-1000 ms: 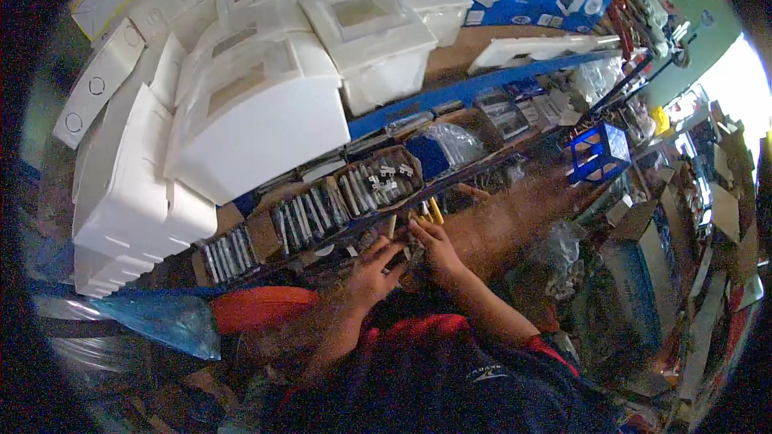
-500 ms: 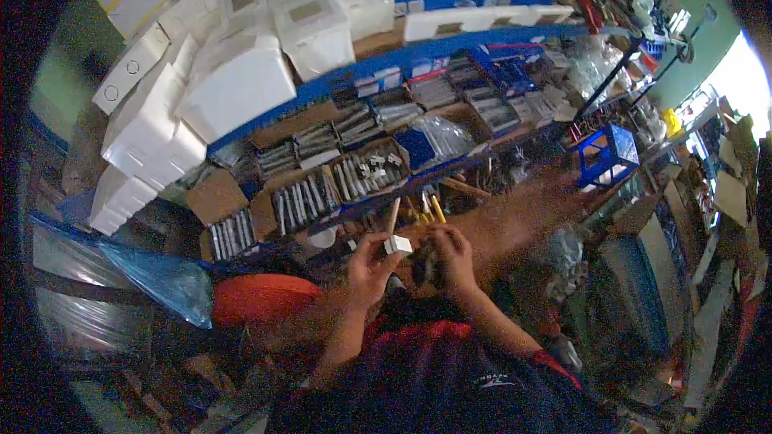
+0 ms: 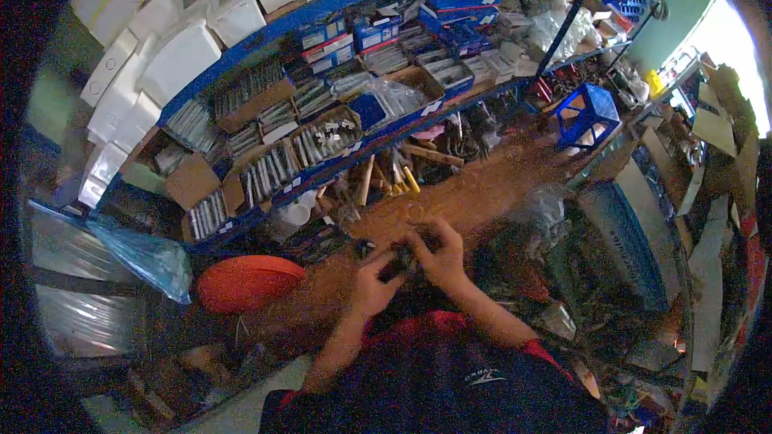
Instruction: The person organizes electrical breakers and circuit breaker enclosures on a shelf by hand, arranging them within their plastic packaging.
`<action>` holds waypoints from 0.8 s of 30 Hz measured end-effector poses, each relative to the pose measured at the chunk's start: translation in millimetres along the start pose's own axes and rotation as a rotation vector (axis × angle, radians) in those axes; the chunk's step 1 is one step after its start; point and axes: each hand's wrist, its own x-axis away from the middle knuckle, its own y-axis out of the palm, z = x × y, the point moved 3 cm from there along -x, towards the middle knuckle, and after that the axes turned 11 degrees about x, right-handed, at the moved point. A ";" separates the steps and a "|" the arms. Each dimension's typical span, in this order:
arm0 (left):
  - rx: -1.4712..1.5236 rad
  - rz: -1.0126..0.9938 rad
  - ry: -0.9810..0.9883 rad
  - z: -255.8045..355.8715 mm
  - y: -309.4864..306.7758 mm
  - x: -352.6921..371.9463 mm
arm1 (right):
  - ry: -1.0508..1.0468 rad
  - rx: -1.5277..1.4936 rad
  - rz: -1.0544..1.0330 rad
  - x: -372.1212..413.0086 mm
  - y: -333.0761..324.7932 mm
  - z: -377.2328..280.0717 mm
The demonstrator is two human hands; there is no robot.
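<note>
As we look down from the head camera, our left hand (image 3: 371, 288) and right hand (image 3: 440, 251) meet close in front of our dark shirt (image 3: 450, 374). Both are curled shut on one small dark piece (image 3: 400, 259), pinched between the fingertips of the two hands. It's too small and blurred for us to say just what it is. By the look of it we'd judge it light, hard and stiff, nothing that bends or crushes, though little enough to slip away if the pinch goes slack. The surest hold is at its two ends, thumb and forefinger of each hand, much as we have it now. Under the hands runs the brown countertop (image 3: 482, 193). Off to the left of the left hand sits an orange bowl (image 3: 245, 281), and beyond that a blue plastic bag (image 3: 149, 257). Ahead of the fingertips a few wooden handles (image 3: 366, 181) lie in shadow. Further ahead, cardboard boxes (image 3: 322, 138) packed with little metal parts line the blue shelving (image 3: 265, 32). Well ahead and to the right of the right hand stands a blue crate (image 3: 591, 112). Far up to the left of both hands are stacked white boxes (image 3: 181, 56).
</note>
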 end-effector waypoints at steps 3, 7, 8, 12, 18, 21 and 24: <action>0.133 -0.017 -0.067 7.9 15.8 10.4 | -0.003 -0.042 0.071 -2.0 -15.2 -10.2; 0.324 -0.043 -0.266 22.2 27.4 14.9 | 0.044 -0.143 0.144 -4.7 -26.7 -1.6; 0.490 -0.026 -0.245 17.2 30.3 16.8 | 0.147 -0.188 0.204 -7.1 -30.8 9.5; 0.875 0.003 -0.186 2.7 28.3 19.6 | 0.388 -0.266 0.375 -6.0 -61.1 34.8; 1.102 -0.079 -0.150 -10.6 19.3 14.3 | 0.405 -0.318 0.287 8.4 -69.2 34.9; 1.077 -0.064 -0.045 -5.7 13.5 8.0 | 0.538 -0.343 0.171 16.9 -56.4 29.0; 0.821 -0.002 -0.043 2.4 -0.4 2.9 | 0.461 -0.395 0.136 14.9 -37.4 21.4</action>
